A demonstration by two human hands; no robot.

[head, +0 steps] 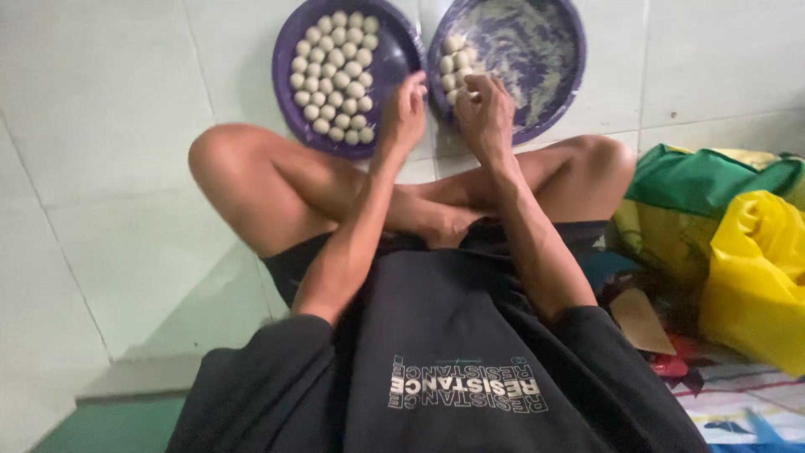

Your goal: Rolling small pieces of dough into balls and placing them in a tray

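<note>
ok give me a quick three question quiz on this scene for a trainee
1. True or false: the left purple tray holds more pale dough balls than the right purple tray.
2. Multiple choice: where is the yellow plastic bag? A) on the person's left B) on the person's right C) inside a tray
3. Short answer: what is the right hand hovering over?

Key
1. True: the left tray is nearly full of rows, while the right one has only a small cluster of balls at its left edge.
2. B
3. The near left edge of the right tray, beside the small cluster; the left hand is between the two trays.
</note>
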